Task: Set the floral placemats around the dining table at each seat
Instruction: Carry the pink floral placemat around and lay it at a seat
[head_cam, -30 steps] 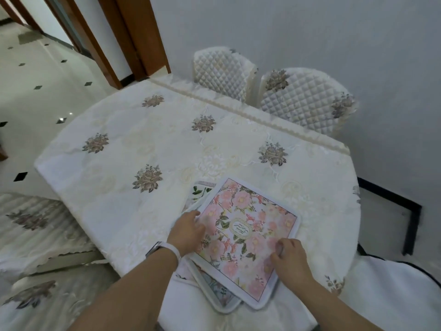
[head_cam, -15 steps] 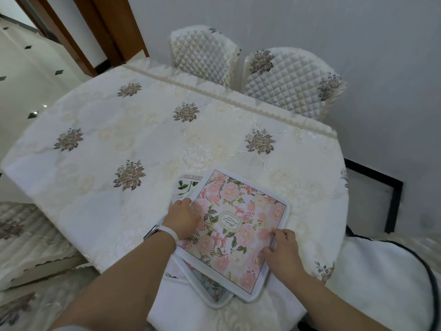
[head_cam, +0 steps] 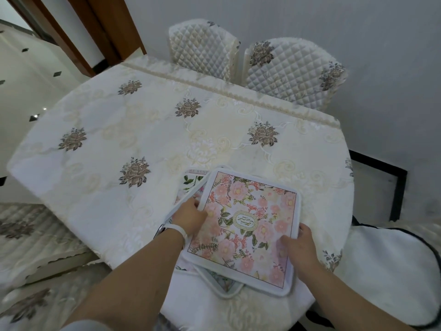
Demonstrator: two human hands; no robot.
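Observation:
A stack of floral placemats lies at the near edge of the dining table (head_cam: 148, 139), which has a cream embroidered cloth. The top placemat (head_cam: 248, 225) is pink-flowered with a white border and an oval label in the middle. My left hand (head_cam: 191, 217) grips its left edge, fingers curled under the border. My right hand (head_cam: 298, 244) holds its lower right edge, thumb on top. Beneath it, a second placemat (head_cam: 192, 179) with green leaves shows at the upper left, and another placemat's corner (head_cam: 224, 284) pokes out at the bottom.
Two quilted chair backs (head_cam: 202, 47) (head_cam: 293, 70) stand at the far side against the grey wall. A white padded chair seat (head_cam: 391, 271) is at the near right. A cushioned bench or chair (head_cam: 35, 249) is at the near left. A wooden door frame (head_cam: 100, 32) stands back left.
My left hand has slid to the top placemat's left edge and curled under it. My right hand has shifted to the lower right edge. The camera view has drifted, so the table appears shifted.

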